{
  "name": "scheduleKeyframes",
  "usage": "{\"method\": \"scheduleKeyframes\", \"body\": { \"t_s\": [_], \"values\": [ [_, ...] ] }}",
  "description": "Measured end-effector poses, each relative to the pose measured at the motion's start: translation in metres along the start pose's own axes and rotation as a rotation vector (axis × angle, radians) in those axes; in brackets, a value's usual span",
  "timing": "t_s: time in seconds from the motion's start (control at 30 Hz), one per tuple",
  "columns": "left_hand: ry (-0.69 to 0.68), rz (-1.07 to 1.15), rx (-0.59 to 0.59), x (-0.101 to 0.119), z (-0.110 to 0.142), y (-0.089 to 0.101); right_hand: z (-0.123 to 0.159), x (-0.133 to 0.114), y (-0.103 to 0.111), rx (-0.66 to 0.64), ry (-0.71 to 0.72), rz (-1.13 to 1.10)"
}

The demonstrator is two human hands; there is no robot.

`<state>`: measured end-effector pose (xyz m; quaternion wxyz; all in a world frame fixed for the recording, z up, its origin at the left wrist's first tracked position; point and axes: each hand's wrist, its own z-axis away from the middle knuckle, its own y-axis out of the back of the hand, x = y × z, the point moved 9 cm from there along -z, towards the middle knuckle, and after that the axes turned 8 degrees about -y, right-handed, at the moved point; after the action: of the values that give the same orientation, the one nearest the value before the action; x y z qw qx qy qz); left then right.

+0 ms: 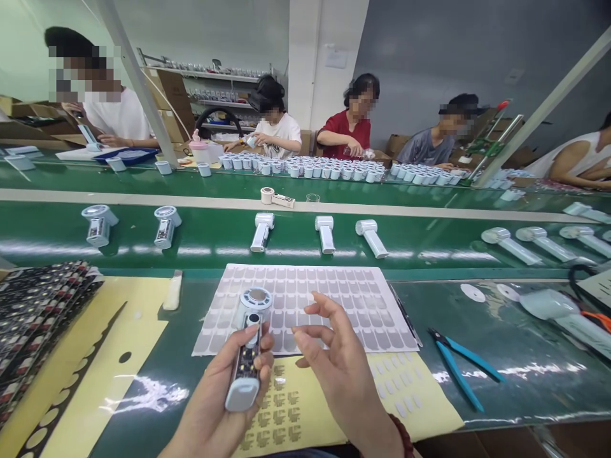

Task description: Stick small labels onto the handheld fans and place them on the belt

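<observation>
My left hand (229, 375) is wrapped round the handle of a light-blue handheld device with a round head (255, 302), which looks like a small hair dryer or fan. Dark circuitry with small bright spots shows along its handle, and its grey end cap points toward me. To the right, my right hand (338, 369) hovers with fingers curled but apart, and I see nothing between them. Under both hands lie a white sheet of grey rounded stickers (372, 299) and, nearer me, a yellow sheet (329, 420) with printed labels and small pale stickers.
Blue-handled cutters (458, 369) and black tweezers (405, 312) lie at right. Patterned black strips (42, 331) and a yellow backing sheet (119, 318) cover the left. Similar devices (326, 234) lie on the green belt (214, 235). Several co-workers sit beyond many pale cups (305, 168).
</observation>
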<state>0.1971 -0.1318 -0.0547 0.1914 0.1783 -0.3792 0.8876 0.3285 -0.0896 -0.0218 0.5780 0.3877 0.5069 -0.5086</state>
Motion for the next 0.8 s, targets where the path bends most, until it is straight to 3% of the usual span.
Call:
{"method": "scheduleKeyframes", "body": {
  "t_s": [0.13, 0.3, 0.47, 0.53, 0.63, 0.8],
  "values": [
    [-0.241, -0.369, -0.004, 0.018, -0.008, 0.028, 0.006, 0.032, 0.007, -0.072, -0.036, 0.219],
    [-0.243, -0.447, -0.12, 0.01, -0.015, 0.033, 0.014, 0.055, 0.005, -0.023, 0.034, 0.424],
    [-0.254, -0.527, -0.086, 0.008, -0.017, 0.035, 0.016, 0.058, -0.003, -0.057, 0.163, 0.639],
    [-0.27, -0.567, -0.078, 0.009, -0.018, 0.035, 0.015, 0.055, 0.001, -0.075, 0.145, 0.549],
    [-0.287, -0.625, -0.085, 0.01, -0.017, 0.032, 0.014, 0.05, 0.007, -0.136, 0.01, 0.299],
    [-0.235, -0.57, -0.092, 0.006, -0.013, 0.021, 0.016, 0.018, -0.004, -0.257, -0.058, 0.022]
  ]
}}
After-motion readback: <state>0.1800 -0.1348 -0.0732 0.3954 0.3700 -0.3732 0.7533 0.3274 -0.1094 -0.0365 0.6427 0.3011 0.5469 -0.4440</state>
